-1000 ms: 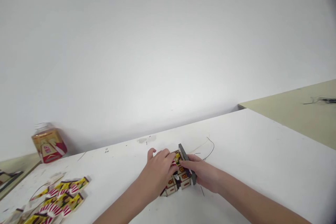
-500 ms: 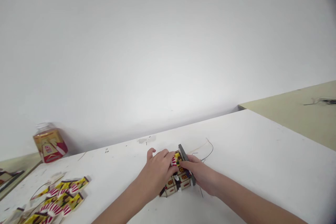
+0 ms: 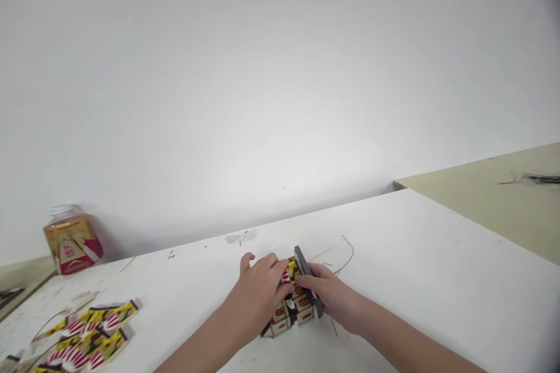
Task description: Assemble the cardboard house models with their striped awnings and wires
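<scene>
A small model house with printed windows and cream walls lies on its side on the white table, its flat grey base facing right. My right hand is closed around that base, thumb on the wall. My left hand presses from the other side, thumb and fingers closed at a small yellow piece with red-and-white stripes against the house. The little finger sticks up. Thin wires trail from behind the base. The underside of the house is hidden.
Several similar yellow striped pieces lie in a pile at the lower left. A bottle with a red and gold label stands near the wall. On the beige table to the right lies a bundle of dark wires.
The view has shifted slightly, so the bottle and pile sit further left. Both hands keep their hold on the house, with little visible movement between them.
</scene>
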### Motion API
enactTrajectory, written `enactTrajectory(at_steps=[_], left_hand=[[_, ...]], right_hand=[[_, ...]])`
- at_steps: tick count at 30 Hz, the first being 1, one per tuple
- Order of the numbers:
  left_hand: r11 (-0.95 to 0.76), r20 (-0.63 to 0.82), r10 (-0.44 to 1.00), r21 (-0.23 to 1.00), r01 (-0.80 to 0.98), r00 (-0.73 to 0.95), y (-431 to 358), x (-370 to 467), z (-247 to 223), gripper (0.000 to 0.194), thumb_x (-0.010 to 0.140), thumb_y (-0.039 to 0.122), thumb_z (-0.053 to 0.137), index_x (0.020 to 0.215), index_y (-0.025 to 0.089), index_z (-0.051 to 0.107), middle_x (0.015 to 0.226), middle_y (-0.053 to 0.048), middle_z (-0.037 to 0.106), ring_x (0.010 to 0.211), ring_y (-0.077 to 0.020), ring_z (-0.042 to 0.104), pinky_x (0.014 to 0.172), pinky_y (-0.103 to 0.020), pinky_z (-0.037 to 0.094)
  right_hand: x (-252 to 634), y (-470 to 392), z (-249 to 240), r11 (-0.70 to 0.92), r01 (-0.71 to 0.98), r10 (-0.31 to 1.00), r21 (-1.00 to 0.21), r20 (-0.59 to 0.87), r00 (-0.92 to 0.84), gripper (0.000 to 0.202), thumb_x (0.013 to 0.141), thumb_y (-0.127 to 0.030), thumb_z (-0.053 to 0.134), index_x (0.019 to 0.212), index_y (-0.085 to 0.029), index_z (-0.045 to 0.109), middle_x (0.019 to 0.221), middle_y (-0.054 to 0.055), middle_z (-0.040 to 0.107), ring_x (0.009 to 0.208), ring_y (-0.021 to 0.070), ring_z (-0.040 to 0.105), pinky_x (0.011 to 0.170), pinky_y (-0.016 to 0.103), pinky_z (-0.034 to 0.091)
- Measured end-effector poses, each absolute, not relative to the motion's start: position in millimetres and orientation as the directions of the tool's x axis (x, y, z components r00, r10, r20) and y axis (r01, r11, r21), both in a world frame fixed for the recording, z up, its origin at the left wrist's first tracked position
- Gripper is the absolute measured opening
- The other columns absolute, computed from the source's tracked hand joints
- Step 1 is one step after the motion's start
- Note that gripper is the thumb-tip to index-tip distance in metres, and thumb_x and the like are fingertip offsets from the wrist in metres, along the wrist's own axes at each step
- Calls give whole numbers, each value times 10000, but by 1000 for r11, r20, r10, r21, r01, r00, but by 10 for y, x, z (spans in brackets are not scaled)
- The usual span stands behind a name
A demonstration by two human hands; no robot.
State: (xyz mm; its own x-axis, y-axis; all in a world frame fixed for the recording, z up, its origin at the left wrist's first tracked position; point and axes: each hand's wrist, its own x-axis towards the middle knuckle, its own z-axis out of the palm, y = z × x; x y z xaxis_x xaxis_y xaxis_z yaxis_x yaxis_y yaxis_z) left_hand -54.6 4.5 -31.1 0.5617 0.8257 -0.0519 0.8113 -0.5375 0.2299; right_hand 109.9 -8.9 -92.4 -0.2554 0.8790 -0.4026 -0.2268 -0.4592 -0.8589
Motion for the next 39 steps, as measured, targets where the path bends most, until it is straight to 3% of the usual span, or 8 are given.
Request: enactTrajectory(at_steps=[7,13,22,39], left_hand=[[-505,-22,835,370,780,550,89,-578,-301,137,864,289,466,933,237,571,883,-16,614,870,-198,571,1024,-536,198],[-507,-16,821,441,740,571,97,-620,-255,135,863,287,462,827,241,583,805,18,611,807,-174,560,1023,-535,179],[-518,-13,817,424,743,577,110,-613,-224,170,871,303,464,803,232,603,860,-2,603,865,-182,551,1023,-522,185],[-550,31,813,367,750,581,110,-594,-344,185,888,249,447,790,216,600,834,6,576,786,-147,558,1013,-539,190]], right_hand=[[1133,-52,-956,-464,-237,875,-854,-400,-272,525,690,-413,702,1148,-208,548,1103,58,636,1032,214,581,788,299,421],[1136,-31,-934,-513,-249,858,-821,-479,-187,583,640,-434,736,1124,-185,528,1055,64,647,961,190,597,741,275,433],[1142,-21,-940,-498,-262,866,-827,-461,-193,562,624,-420,737,1088,-179,531,958,49,657,800,151,609,647,253,434],[1159,-40,-926,-446,-222,887,-867,-395,-240,487,648,-432,723,1050,-185,604,979,49,656,852,154,595,669,240,418]])
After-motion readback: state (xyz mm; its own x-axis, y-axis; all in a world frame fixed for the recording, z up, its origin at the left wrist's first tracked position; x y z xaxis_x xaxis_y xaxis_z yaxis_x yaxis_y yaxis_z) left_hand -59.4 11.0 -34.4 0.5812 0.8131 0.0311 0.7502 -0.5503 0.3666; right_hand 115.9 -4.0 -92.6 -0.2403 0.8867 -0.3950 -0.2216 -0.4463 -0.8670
